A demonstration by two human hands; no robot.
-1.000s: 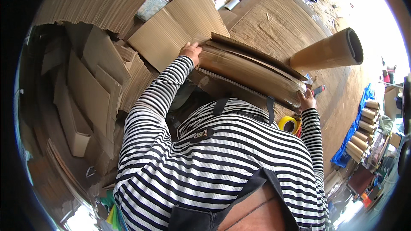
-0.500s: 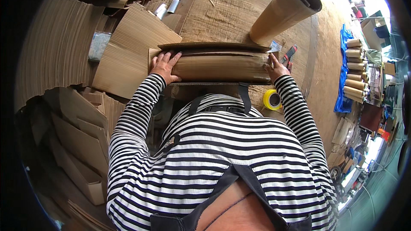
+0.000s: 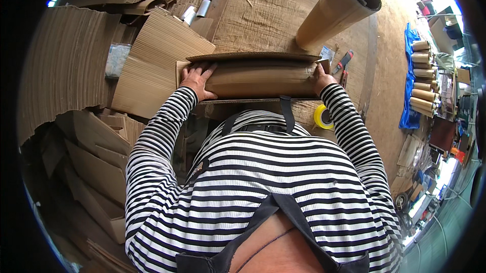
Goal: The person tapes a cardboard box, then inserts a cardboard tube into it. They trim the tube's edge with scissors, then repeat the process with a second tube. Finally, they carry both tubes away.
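A long, narrow cardboard box [image 3: 255, 98] lies crosswise right in front of me, its far flap [image 3: 253, 56] standing up. A curved brown surface [image 3: 258, 78], seemingly a cardboard roll, fills the space inside. My left hand [image 3: 198, 78] grips the left end, fingers spread across the top and tucked by the far flap, thumb toward the near side. At the right end, my right hand [image 3: 322, 79] is closed around the edge by a small end flap. Its fingertips are partly hidden. Close to my right forearm lies a roll of yellow tape [image 3: 317, 116].
Behind the box a tall cardboard tube [image 3: 334, 12] stands on the wooden table [image 3: 273, 5]. A red-and-black cutter [image 3: 345, 59] lies to the right. Stacked cardboard sheets [image 3: 68, 60] crowd the left. Several brown rolls [image 3: 424, 79] rest on blue plastic at far right.
My right hand has shifted a little, its fingers now closed more tightly on the right end. The brown surface inside looks lower and darker. My left hand stays at the left end.
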